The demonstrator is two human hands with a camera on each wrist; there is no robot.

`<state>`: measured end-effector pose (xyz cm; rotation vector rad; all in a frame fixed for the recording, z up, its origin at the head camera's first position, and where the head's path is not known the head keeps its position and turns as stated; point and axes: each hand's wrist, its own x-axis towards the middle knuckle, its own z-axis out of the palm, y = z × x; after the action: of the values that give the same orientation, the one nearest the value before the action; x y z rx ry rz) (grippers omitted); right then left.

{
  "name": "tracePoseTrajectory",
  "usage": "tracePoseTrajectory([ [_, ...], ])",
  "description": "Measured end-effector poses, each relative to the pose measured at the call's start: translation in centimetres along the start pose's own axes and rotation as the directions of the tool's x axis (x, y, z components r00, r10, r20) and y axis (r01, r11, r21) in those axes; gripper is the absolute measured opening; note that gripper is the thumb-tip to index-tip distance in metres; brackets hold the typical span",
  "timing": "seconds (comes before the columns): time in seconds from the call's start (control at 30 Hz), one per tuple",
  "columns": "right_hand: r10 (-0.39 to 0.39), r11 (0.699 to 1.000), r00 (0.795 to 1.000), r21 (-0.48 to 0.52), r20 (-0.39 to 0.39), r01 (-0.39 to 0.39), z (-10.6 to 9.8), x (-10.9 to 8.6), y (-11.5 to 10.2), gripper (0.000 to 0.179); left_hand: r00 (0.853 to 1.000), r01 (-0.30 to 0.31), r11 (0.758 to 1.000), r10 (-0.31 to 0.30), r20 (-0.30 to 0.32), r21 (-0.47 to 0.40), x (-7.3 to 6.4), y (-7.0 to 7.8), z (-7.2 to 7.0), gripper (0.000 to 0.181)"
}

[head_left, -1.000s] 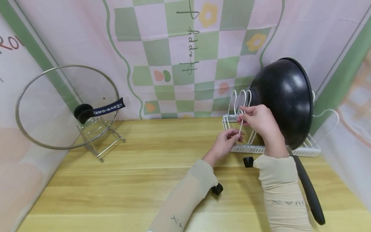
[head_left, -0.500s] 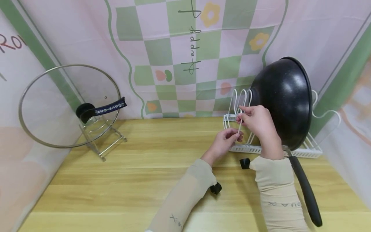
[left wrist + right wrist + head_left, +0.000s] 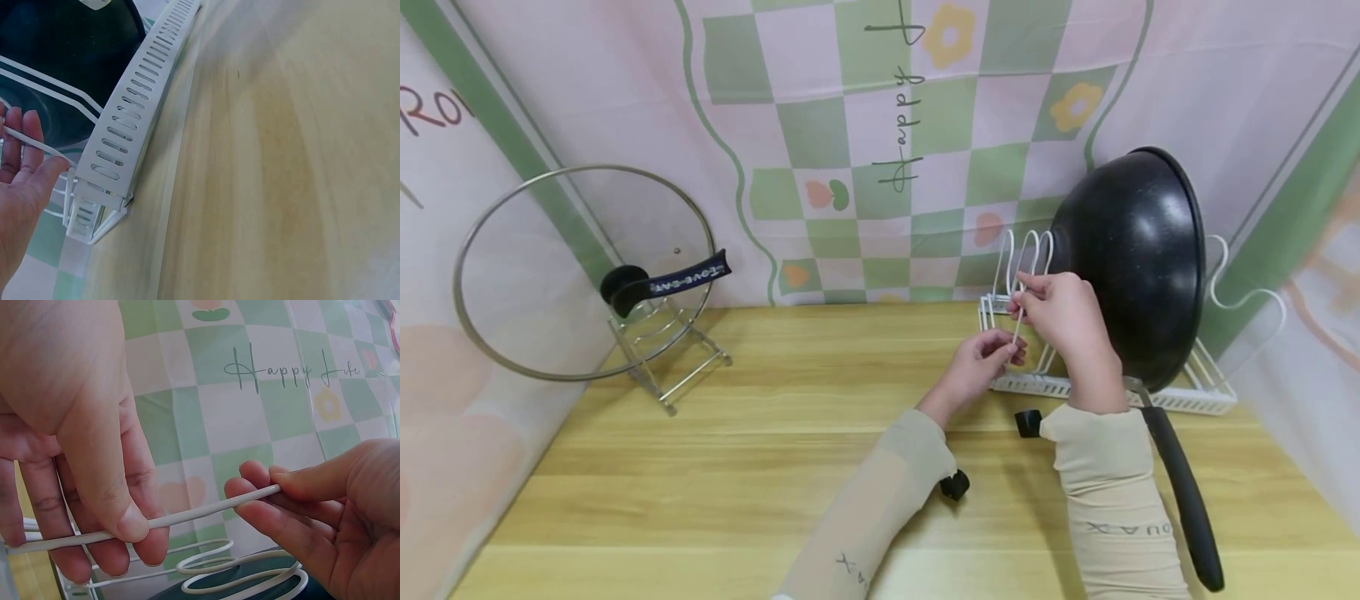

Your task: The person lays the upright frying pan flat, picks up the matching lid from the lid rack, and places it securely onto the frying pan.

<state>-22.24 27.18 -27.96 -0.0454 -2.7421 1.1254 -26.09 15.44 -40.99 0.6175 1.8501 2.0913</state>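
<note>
A white wire rod [image 3: 1017,327] is held in both hands at the left end of a white dish rack [image 3: 1041,385]. Its upper end is pinched between thumb and fingers of my right hand [image 3: 1071,312]. Lower down, my left hand [image 3: 976,362] pinches the same rod near the rack's slotted front bar [image 3: 119,137]. The right wrist view has the rod [image 3: 194,514] running slantwise from one hand to the other. On its side in the rack stands a black wok [image 3: 1123,267], its handle [image 3: 1183,492] pointing toward me.
A glass lid with a black knob [image 3: 625,287] leans in a metal lid stand [image 3: 692,375] at the left. White wire loops [image 3: 1009,250] rise behind my right hand. A printed cloth [image 3: 880,150] hangs behind the wooden table [image 3: 700,492].
Both hands keep their pinch on the rod and edge slightly left, the rod leaning a little more. The head view shifts slightly; the wok and lid stay in place.
</note>
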Motion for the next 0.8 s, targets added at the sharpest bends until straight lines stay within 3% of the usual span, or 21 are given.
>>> tracePoseTrajectory([
  [0.8, 0.007, 1.0, 1.0, 0.018, 0.011, -0.007, 0.65, 0.22, -0.58, 0.037, 1.0, -0.002, 1.0, 0.002, 0.004, -0.012, -0.11, 0.17, -0.86, 0.019],
])
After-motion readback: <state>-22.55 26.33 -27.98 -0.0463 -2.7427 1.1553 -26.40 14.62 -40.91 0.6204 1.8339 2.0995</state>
